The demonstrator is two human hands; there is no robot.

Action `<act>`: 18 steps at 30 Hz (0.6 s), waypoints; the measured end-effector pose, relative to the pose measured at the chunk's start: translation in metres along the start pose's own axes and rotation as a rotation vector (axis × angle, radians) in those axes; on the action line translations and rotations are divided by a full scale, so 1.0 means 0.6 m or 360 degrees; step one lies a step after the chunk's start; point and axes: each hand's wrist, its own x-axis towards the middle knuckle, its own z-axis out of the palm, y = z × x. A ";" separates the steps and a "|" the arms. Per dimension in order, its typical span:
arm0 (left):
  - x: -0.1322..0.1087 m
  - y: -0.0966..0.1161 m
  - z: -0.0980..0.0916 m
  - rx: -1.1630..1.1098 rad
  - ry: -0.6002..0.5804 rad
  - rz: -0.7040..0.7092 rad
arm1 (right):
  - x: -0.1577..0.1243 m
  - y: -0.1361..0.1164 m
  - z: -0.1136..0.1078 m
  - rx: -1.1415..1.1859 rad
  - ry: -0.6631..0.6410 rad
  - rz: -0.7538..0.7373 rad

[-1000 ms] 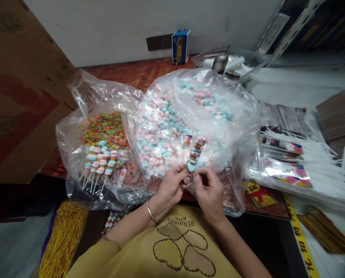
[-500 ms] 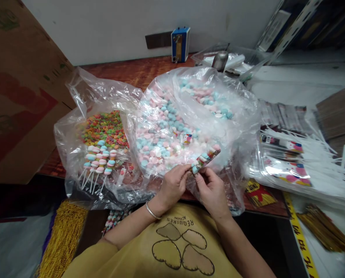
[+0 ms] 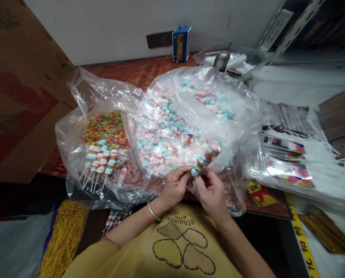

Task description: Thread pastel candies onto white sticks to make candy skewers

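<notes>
In front of my chest I hold a marshmallow skewer in a clear wrapper, slanting up to the right and slightly blurred. My left hand is closed in a pinch at its lower end, where the stick is mostly hidden by the fingers. My right hand pinches the gathered wrapper just below the candy, thumb against fingers. Beyond both hands lies a large clear bag of pink, blue and white marshmallows. To the left, several unwrapped marshmallow skewers rest near colourful cereal rings.
On the right lie printed clear wrappers and many white sticks. Gold twist ties sit lower right, with a yellow-and-red packet closer in. A cardboard box stands left; a blue device is by the wall.
The wrapped skewer has turned slightly about its lower end and is more blurred. My right fingers have shifted a little at the wrapper's neck; the left hand stays nearly in place.
</notes>
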 end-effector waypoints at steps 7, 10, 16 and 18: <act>0.033 0.020 -0.054 0.0118 -0.0373 0.0506 | 0.002 -0.033 -0.025 0.0742 -0.0615 0.0515; 0.027 0.066 -0.073 0.0285 -0.0148 0.0626 | 0.008 -0.044 -0.044 0.0394 -0.0378 0.0212; 0.005 0.120 -0.058 0.0171 -0.0860 -0.0019 | 0.013 -0.073 -0.075 -0.0232 -0.0126 -0.0589; 0.011 0.109 -0.052 -0.0133 -0.0742 -0.0409 | 0.013 -0.080 -0.070 -0.0327 -0.0324 -0.0809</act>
